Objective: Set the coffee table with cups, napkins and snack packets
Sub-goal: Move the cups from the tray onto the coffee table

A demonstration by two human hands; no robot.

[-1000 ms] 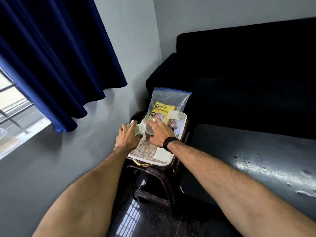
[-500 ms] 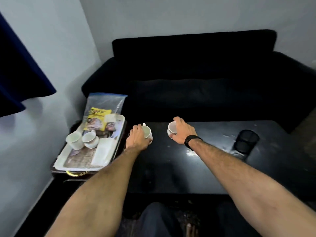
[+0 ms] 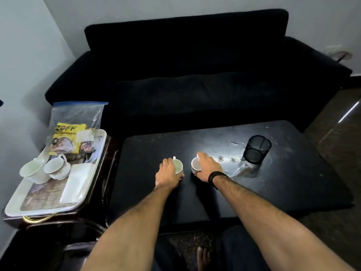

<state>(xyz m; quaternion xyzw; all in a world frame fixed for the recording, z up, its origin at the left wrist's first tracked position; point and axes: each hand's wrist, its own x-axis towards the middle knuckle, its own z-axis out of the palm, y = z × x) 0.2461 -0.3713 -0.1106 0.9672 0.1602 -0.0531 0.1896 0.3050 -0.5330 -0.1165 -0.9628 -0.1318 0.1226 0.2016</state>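
"ZOFF" on yellow snack packet (image 3: pixel 67 135)

The black, glossy rectangular counter (image 3: pixel 273 192) carries two small white ceramic cups (image 3: pixel 179 166) side by side near its middle, and a black wire-mesh cylindrical holder (image 3: pixel 256 149) at far right. Left of it, a dark wooden side stand (image 3: pixel 109 151) bears a white rectangular tray (image 3: pixel 13 209).

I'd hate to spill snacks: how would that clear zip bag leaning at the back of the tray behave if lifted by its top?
The zip bag looks thin and crinkled, so probably floppy. The yellow packet sits low inside, so it would likely sag and swing. Probably light.
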